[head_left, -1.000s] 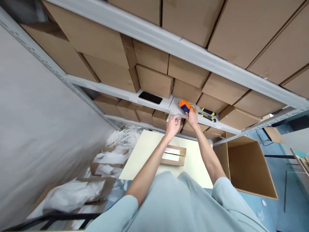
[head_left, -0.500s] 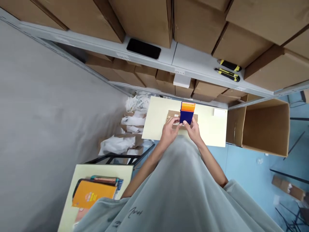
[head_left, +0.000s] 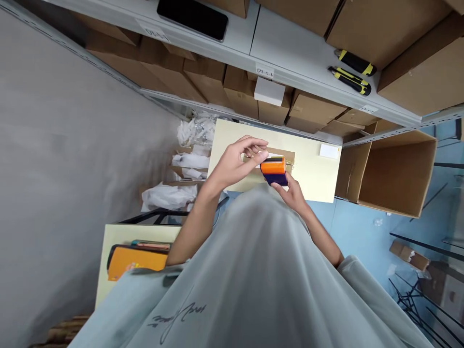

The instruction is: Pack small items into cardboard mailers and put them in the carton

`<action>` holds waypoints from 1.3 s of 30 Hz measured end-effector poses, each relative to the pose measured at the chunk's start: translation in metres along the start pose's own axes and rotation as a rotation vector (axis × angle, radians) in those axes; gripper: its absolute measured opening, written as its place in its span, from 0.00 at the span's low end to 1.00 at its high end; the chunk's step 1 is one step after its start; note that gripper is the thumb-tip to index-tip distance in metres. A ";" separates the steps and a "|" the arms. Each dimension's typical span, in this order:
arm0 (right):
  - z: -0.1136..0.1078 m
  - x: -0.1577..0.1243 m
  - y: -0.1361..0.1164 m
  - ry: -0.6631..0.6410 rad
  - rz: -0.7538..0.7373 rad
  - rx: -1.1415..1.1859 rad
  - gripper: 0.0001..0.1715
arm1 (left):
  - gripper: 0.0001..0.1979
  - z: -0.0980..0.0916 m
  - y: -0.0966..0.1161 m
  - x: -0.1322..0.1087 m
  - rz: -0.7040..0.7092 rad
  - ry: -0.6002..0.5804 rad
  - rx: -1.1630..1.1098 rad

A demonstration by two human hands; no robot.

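Note:
My right hand (head_left: pixel 292 194) grips a small dark-blue and orange box (head_left: pixel 274 166) from its lower right side, thumb across the blue part. The orange end is tilted up toward me. At its upper left, my left hand (head_left: pixel 241 159) is raised with curved fingers and the thumb apart from them. The left thumb tip is close to the box's corner; whether it touches, I cannot tell. Behind both hands a flat brown cardboard piece (head_left: pixel 288 155) lies on the cream table (head_left: pixel 311 179), partly hidden.
A small white box (head_left: pixel 329 151) sits at the table's right. Beside the table stands a large open carton (head_left: pixel 395 179). Above, a shelf holds a phone (head_left: pixel 192 18), two utility knives (head_left: pixel 350 79) and cartons. Wrapped packages (head_left: pixel 168 197) lie left; an orange packet (head_left: pixel 136 261) rests on another table.
My left hand has let go of the box and lifted to its upper left. The right hand keeps hold, and the box has tilted. The camera view has shifted.

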State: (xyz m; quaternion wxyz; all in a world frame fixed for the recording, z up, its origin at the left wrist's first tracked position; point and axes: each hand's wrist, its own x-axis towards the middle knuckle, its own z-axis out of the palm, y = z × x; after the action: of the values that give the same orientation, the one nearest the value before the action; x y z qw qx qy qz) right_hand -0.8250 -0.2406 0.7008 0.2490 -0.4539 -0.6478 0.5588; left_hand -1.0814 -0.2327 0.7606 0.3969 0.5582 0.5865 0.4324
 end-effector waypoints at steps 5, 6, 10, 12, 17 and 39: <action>-0.009 -0.009 0.004 -0.029 0.014 -0.065 0.28 | 0.20 0.002 -0.004 0.006 -0.034 -0.070 -0.019; -0.011 -0.010 0.005 -0.033 0.016 -0.076 0.28 | 0.19 0.004 -0.006 0.005 -0.038 -0.069 -0.016; -0.017 -0.013 0.005 -0.049 0.018 -0.119 0.29 | 0.16 0.009 -0.010 0.000 -0.048 -0.073 -0.011; -0.018 -0.013 0.005 -0.061 0.020 -0.153 0.28 | 0.15 0.008 -0.010 -0.001 -0.054 -0.071 -0.022; -0.022 -0.008 0.000 -0.175 0.067 -0.209 0.31 | 0.13 0.010 -0.017 -0.009 -0.096 -0.030 -0.052; -0.075 0.163 -0.033 -0.961 0.642 -0.402 0.38 | 0.08 0.057 -0.184 -0.021 -0.654 0.537 -0.712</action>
State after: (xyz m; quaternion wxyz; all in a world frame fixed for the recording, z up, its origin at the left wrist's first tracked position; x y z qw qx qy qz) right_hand -0.8482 -0.0606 0.7209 -0.3423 -0.3618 -0.6113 0.6151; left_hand -1.0836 -0.2510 0.5682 0.5113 0.0484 0.6273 0.5854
